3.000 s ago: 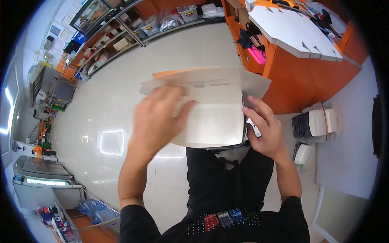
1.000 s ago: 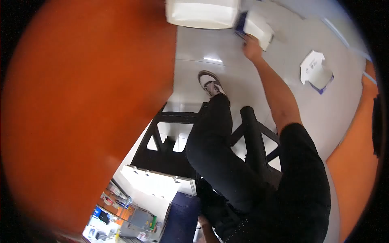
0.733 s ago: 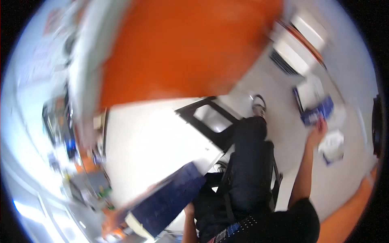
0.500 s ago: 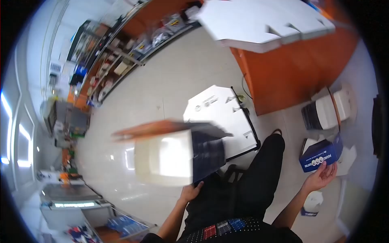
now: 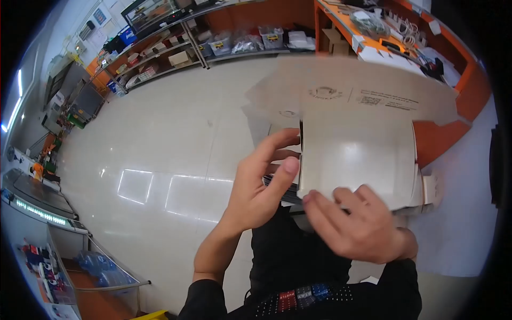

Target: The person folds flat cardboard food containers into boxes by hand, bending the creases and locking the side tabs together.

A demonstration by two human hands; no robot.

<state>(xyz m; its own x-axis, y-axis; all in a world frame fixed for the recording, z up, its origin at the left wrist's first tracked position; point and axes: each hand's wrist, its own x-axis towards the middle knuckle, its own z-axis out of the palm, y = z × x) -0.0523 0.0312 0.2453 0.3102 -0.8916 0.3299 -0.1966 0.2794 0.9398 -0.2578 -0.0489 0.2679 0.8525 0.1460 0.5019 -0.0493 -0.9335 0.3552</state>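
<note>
A partly folded cardboard box (image 5: 357,160) with a pale inside lies right in front of me. Its raised far flap carries a printed logo and a QR code, slightly blurred. At the box's left wall is my left hand (image 5: 256,184), thumb and fingers spread apart, fingertips against the edge. My right hand (image 5: 357,224) is at the near left corner, its fingers bent and closed on the cardboard there; its thumb is hidden. Dark layered cardboard edges (image 5: 282,189) show below the box on the left.
An orange workbench (image 5: 394,40) with cables and tools stands at the far right. Metal shelves (image 5: 176,56) with plastic bins run along the back wall. A counter with bottles (image 5: 104,266) is at lower left. Tiled floor (image 5: 160,138) stretches out on the left.
My right hand has left the blue printed box on the right and come to the middle. The blurred box at left is out of view; both hands are now at the box before me.
</note>
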